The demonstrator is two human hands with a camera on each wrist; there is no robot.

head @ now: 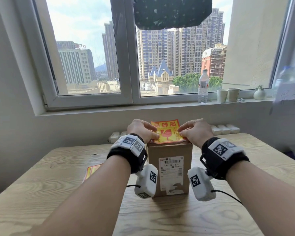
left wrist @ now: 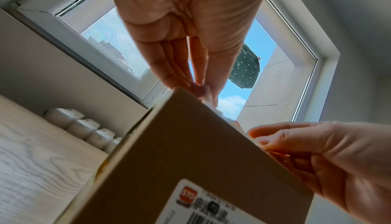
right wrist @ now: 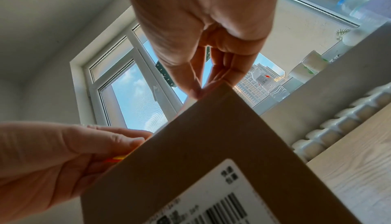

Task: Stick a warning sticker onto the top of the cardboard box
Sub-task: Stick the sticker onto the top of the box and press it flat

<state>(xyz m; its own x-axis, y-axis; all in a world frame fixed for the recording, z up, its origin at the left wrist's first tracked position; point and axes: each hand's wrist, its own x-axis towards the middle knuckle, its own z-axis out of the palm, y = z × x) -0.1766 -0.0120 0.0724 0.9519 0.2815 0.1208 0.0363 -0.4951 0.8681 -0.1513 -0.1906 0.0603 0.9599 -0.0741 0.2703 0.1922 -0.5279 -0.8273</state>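
Sticker (head: 167,132), yellow and red, hovers tilted over the top of the cardboard box (head: 169,167) standing mid-tabletop (head: 58,176). Left hand (head: 140,129) and right hand (head: 197,130), knuckles up, fingers curled, each pinch a near corner.

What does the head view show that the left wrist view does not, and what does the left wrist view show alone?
Only the head view shows the printed face of the yellow sticker above the box top, a second sticker sheet on the table, and the water bottle on the sill.

Only the left wrist view shows the left hand's palm side and the fingertips at the box edge.

Both show the cardboard box, its shipping label, the left hand and the right hand.
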